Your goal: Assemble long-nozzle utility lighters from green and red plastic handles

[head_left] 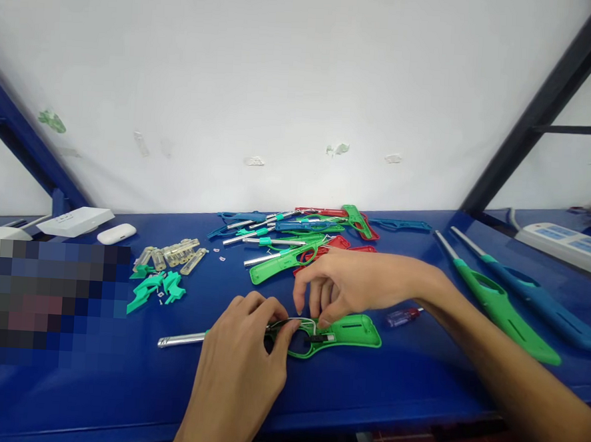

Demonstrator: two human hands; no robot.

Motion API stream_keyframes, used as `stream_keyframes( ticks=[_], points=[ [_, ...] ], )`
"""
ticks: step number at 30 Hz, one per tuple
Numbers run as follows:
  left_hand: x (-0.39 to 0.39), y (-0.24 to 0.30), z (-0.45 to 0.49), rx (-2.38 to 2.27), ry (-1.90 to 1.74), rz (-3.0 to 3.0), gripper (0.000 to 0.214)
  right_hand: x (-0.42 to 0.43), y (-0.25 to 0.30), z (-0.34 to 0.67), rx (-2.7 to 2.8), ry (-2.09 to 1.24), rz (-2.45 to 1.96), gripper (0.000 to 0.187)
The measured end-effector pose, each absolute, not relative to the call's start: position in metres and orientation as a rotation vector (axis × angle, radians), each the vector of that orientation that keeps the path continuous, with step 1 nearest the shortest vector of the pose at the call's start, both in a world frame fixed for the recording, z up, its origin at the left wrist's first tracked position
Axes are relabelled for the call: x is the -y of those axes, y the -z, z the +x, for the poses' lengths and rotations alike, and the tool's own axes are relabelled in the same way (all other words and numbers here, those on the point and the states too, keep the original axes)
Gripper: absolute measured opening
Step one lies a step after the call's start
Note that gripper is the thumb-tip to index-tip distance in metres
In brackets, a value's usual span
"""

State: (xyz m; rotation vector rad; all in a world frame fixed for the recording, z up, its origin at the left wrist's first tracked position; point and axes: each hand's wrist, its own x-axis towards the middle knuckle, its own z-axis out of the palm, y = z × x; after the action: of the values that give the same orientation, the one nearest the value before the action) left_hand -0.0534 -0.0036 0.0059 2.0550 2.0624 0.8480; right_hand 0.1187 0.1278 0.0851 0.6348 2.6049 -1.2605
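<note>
The left hand (pixel 248 345) pinches the open green lighter (pixel 357 331). The right hand (pixel 346 284) seems to be seating its wire (pixel 308 320), pinch unclear; next calls for gentle tucking

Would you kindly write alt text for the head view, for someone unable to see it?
Left hand and right hand work at an open green lighter casing with a metal tube and thin wire, on a blue table. Behind lie green, red and blue casing parts; two long lighters lie at right.
</note>
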Motion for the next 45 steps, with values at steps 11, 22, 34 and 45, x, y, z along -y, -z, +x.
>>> stream_keyframes(
  ticks=[11,22,34,45],
  points=[
    [0.004,-0.0063,-0.0547,-1.927,-0.842,2.197,0.013,-0.1221,-0.0878,0.1182,-2.669,1.146,0.647,0.031],
    [0.0006,-0.0036,-0.0558,-1.806,-0.895,2.162,0.015,-0.12,-0.0892,0.1185,-2.687,1.13,0.626,0.034],
    [-0.0002,-0.0022,-0.0555,-1.848,-0.865,2.224,0.018,-0.1213,-0.0873,0.1185,-2.688,1.122,0.597,0.029],
    [0.0007,-0.0045,-0.0553,-1.82,-0.881,2.183,0.016,-0.1198,-0.0881,0.1191,-2.709,1.096,0.612,0.033]
  ],
)
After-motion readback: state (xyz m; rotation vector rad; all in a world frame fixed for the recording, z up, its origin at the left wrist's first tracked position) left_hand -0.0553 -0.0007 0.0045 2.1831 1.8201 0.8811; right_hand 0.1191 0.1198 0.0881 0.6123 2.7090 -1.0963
